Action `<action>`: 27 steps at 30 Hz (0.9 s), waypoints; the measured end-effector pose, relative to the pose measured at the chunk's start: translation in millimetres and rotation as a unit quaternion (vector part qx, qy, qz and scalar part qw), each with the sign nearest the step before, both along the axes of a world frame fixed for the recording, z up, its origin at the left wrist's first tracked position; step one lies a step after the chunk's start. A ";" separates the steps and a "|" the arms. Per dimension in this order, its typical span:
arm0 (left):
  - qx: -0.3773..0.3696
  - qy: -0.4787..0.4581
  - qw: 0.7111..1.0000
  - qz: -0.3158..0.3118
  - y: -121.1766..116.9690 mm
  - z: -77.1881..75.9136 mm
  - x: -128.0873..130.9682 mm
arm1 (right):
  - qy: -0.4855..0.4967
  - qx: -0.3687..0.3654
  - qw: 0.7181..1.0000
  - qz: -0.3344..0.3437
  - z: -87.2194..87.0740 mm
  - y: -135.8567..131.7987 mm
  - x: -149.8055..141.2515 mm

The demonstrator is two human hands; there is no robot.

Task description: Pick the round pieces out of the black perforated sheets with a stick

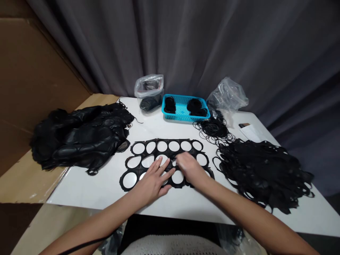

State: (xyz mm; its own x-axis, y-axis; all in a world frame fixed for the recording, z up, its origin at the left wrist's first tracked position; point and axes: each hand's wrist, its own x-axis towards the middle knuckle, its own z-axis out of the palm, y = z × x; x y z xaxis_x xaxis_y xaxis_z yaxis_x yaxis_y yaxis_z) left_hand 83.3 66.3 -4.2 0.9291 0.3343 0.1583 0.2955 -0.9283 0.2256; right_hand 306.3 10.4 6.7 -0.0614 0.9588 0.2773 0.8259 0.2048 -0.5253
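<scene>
A black rubber sheet with rows of large round holes (135, 172) lies flat on the white table in front of me. My left hand (154, 180) rests on its middle with the fingers spread. My right hand (188, 168) is closed at the sheet's middle row, right of my left fingertips. Its fingers pinch at the edge of a hole; a bit of black material shows by them, but I cannot make out exactly what they hold.
A heap of black rubber sheets (87, 131) lies left, and a pile of holed sheets (265, 171) right. Behind stand a blue basket (183, 117) with black ring bundles, a clear bag (149, 94) and another plastic bag (228, 94). Loose black rings (214, 128) lie near the basket.
</scene>
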 end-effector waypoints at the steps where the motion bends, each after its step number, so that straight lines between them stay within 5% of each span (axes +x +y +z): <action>1: 0.007 0.003 1.000 0.003 -0.2 -0.2 -0.8 | 0.017 0.018 0.999 -0.048 2.0 6.5 14.2; 4: 0.028 0.006 1.000 0.014 0.8 -0.5 -5.9 | 0.112 0.041 0.961 -0.248 8.0 21.8 64.9; 6: 0.040 0.004 0.999 0.024 3.3 1.7 -8.8 | 0.236 0.011 0.919 -0.316 9.4 23.6 91.3; 11: 0.063 -0.026 0.996 0.062 10.4 18.8 10.0 | 0.561 -0.042 0.783 -0.264 4.2 10.1 100.7; 15: 0.026 -0.049 0.998 -0.005 11.6 20.8 44.8 | 0.635 -0.103 0.736 -0.211 2.4 2.0 79.3; 18: -0.011 -0.012 0.998 -0.061 14.5 10.2 56.6 | 0.620 -0.153 0.755 -0.145 2.3 -5.4 63.3; 24: -0.032 -0.001 0.994 -0.101 19.6 -1.4 46.5 | 0.367 -0.176 0.910 -0.083 4.2 -22.6 44.0; 27: -0.026 -0.003 0.995 -0.097 17.7 -0.5 45.1 | 0.286 -0.160 0.942 -0.076 5.3 -24.7 39.5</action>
